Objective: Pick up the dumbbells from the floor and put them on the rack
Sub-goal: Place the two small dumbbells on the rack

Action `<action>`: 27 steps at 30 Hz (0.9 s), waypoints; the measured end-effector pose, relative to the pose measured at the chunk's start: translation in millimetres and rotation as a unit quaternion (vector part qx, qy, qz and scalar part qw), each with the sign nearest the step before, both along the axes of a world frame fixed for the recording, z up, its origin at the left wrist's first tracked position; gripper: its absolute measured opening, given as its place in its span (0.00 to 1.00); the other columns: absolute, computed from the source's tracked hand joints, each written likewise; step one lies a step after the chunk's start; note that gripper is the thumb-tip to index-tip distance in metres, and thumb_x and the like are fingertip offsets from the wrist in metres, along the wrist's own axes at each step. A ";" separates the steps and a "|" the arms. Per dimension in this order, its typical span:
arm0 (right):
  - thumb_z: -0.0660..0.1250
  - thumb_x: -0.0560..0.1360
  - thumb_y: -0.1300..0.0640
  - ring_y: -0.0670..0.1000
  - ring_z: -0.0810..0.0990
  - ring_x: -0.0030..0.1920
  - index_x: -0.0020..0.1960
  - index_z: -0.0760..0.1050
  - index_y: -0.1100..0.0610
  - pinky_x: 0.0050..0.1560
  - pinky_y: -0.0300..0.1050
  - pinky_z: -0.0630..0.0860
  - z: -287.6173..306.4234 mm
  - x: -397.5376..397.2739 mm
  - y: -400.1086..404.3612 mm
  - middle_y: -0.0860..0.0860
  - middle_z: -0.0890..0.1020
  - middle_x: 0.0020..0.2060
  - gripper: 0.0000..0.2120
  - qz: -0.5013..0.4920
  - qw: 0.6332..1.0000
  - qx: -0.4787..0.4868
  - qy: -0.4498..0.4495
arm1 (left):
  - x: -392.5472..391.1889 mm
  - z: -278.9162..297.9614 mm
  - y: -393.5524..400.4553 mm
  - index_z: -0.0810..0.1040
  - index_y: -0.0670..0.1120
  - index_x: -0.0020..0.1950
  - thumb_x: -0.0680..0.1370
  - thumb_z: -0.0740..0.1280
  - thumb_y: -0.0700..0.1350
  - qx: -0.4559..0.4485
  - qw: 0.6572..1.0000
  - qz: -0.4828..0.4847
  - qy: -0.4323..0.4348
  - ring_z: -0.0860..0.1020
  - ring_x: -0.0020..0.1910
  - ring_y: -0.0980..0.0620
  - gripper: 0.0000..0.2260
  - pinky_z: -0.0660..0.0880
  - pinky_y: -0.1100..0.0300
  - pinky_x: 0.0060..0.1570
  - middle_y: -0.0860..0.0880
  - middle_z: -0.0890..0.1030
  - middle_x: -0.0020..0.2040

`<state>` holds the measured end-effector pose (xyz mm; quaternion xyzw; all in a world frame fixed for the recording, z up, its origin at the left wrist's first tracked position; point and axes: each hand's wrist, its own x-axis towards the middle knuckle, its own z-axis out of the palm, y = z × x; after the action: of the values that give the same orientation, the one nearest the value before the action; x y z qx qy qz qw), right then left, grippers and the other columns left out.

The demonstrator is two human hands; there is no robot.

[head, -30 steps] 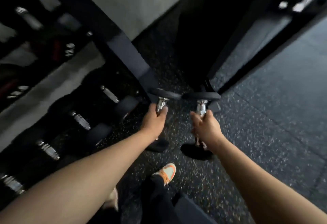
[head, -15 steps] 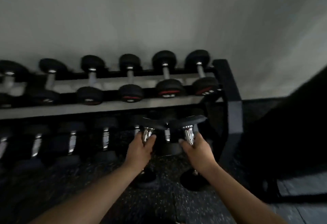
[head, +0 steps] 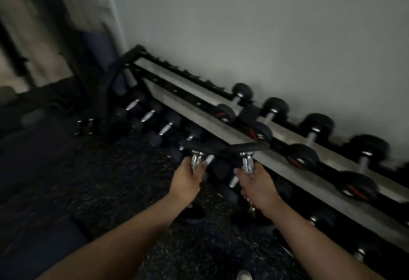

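Note:
My left hand (head: 187, 180) grips the chrome handle of a black dumbbell (head: 195, 146), held upright with its top head above my fist. My right hand (head: 257, 185) grips a second black dumbbell (head: 252, 146) the same way. The two top heads touch or nearly touch each other. Both are held in the air in front of the dumbbell rack (head: 221, 124), which runs from the far left corner to the right edge. The left stretch of the rack's upper shelf is bare.
Several black dumbbells with red marks (head: 302, 157) sit on the upper shelf at the right. More dumbbells (head: 148, 116) fill the lower tier. A dark machine frame (head: 73, 43) stands at the left. Speckled rubber floor (head: 110, 191) lies below. A shoe tip (head: 244, 275) shows at the bottom.
My view has swung left along the rack, which now runs diagonally. Both hands still hold the dumbbells, now level with the upper shelf's front rail.

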<state>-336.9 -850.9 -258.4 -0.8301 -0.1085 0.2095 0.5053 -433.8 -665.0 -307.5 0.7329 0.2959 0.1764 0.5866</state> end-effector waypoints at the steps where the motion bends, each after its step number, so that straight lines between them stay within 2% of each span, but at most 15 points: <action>1: 0.71 0.75 0.49 0.47 0.75 0.23 0.47 0.70 0.57 0.24 0.42 0.73 2.2 2.3 29.4 0.55 0.78 0.33 0.14 0.019 1.000 0.013 0.006 | -4.6 4.8 24.6 0.70 0.59 0.38 0.71 0.65 0.66 0.005 1.000 0.022 -0.003 0.73 0.25 0.53 0.13 0.69 0.54 0.27 0.55 0.75 0.27; 4: 0.70 0.76 0.50 0.50 0.75 0.25 0.46 0.70 0.56 0.28 0.45 0.73 5.1 12.2 112.9 0.56 0.78 0.34 0.13 0.085 0.996 0.026 0.006 | -13.2 13.4 92.0 0.71 0.58 0.39 0.72 0.65 0.65 0.003 0.996 0.085 -0.012 0.73 0.26 0.53 0.12 0.70 0.52 0.28 0.54 0.75 0.28; 10: 0.70 0.76 0.53 0.47 0.73 0.25 0.45 0.70 0.57 0.22 0.39 0.70 -1.8 46.3 278.6 0.55 0.76 0.34 0.11 0.203 0.978 0.047 0.031 | -4.8 19.6 222.7 0.72 0.49 0.43 0.78 0.66 0.56 0.025 0.979 0.204 -0.004 0.76 0.27 0.52 0.11 0.74 0.53 0.29 0.50 0.77 0.30; 12: 0.70 0.76 0.53 0.48 0.74 0.25 0.46 0.70 0.58 0.22 0.38 0.70 -2.3 58.7 332.9 0.55 0.77 0.35 0.11 0.231 0.972 0.037 0.025 | 1.4 21.4 263.1 0.72 0.49 0.43 0.79 0.65 0.54 0.026 0.971 0.239 0.008 0.76 0.28 0.54 0.10 0.74 0.56 0.30 0.50 0.77 0.32; 13: 0.70 0.76 0.52 0.48 0.74 0.24 0.46 0.71 0.58 0.22 0.38 0.70 -3.0 65.1 358.8 0.55 0.78 0.35 0.11 0.240 0.970 0.036 0.019 | 4.5 22.5 285.1 0.72 0.49 0.42 0.79 0.65 0.53 0.038 0.966 0.257 0.016 0.76 0.29 0.57 0.10 0.73 0.61 0.31 0.50 0.78 0.33; 15: 0.71 0.76 0.52 0.47 0.74 0.23 0.45 0.71 0.57 0.23 0.40 0.71 -5.4 79.6 413.3 0.54 0.78 0.34 0.11 0.263 0.963 0.045 0.027 | 12.2 26.1 331.7 0.73 0.50 0.42 0.79 0.66 0.54 0.061 0.956 0.286 0.028 0.76 0.29 0.61 0.10 0.68 0.69 0.27 0.51 0.78 0.33; 16: 0.71 0.76 0.52 0.48 0.74 0.24 0.44 0.71 0.55 0.24 0.40 0.71 -5.8 87.1 439.8 0.54 0.78 0.34 0.11 0.269 0.961 0.046 0.035 | 15.5 27.1 354.1 0.73 0.50 0.42 0.79 0.65 0.54 0.068 0.953 0.295 0.032 0.76 0.29 0.62 0.10 0.67 0.70 0.26 0.51 0.78 0.33; 18: 0.71 0.75 0.51 0.49 0.74 0.25 0.43 0.69 0.53 0.24 0.41 0.71 -4.3 100.2 488.7 0.54 0.78 0.35 0.11 0.267 0.962 0.046 0.039 | 22.2 31.2 395.8 0.73 0.50 0.42 0.78 0.65 0.56 0.067 0.948 0.310 0.036 0.76 0.28 0.61 0.11 0.71 0.66 0.28 0.50 0.78 0.33; 20: 0.71 0.75 0.51 0.47 0.73 0.24 0.42 0.69 0.52 0.23 0.40 0.70 -6.0 112.5 535.8 0.54 0.78 0.35 0.11 0.261 0.963 0.049 0.039 | 29.3 30.0 438.7 0.72 0.50 0.42 0.78 0.64 0.58 0.051 0.948 0.313 0.025 0.76 0.27 0.54 0.12 0.75 0.53 0.30 0.49 0.78 0.32; 21: 0.71 0.75 0.51 0.46 0.73 0.22 0.43 0.70 0.53 0.23 0.40 0.70 -8.3 119.4 559.8 0.54 0.78 0.35 0.11 0.257 0.964 0.049 0.041 | 34.6 28.3 462.1 0.72 0.51 0.42 0.78 0.64 0.58 0.045 0.949 0.310 0.018 0.75 0.27 0.52 0.12 0.75 0.50 0.29 0.48 0.77 0.31; 25: 0.71 0.75 0.49 0.47 0.74 0.22 0.48 0.72 0.57 0.23 0.40 0.71 -19.4 146.1 656.6 0.55 0.79 0.34 0.13 0.244 0.967 0.041 0.054 | 59.4 11.7 566.3 0.72 0.57 0.40 0.75 0.64 0.62 0.036 0.954 0.299 0.000 0.75 0.26 0.52 0.10 0.73 0.50 0.28 0.52 0.76 0.28; 27: 0.70 0.75 0.50 0.47 0.74 0.23 0.48 0.71 0.58 0.22 0.40 0.71 -24.8 158.7 704.5 0.55 0.79 0.34 0.13 0.227 0.971 0.041 0.057 | 75.9 2.7 621.3 0.72 0.58 0.40 0.74 0.64 0.63 0.035 0.959 0.281 0.010 0.76 0.27 0.50 0.10 0.74 0.50 0.29 0.51 0.77 0.29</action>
<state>-178.2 -146.4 -283.1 -0.7494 -0.2735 0.3605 0.4833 -357.9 -43.7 -304.7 0.6422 0.4895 0.3368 0.4843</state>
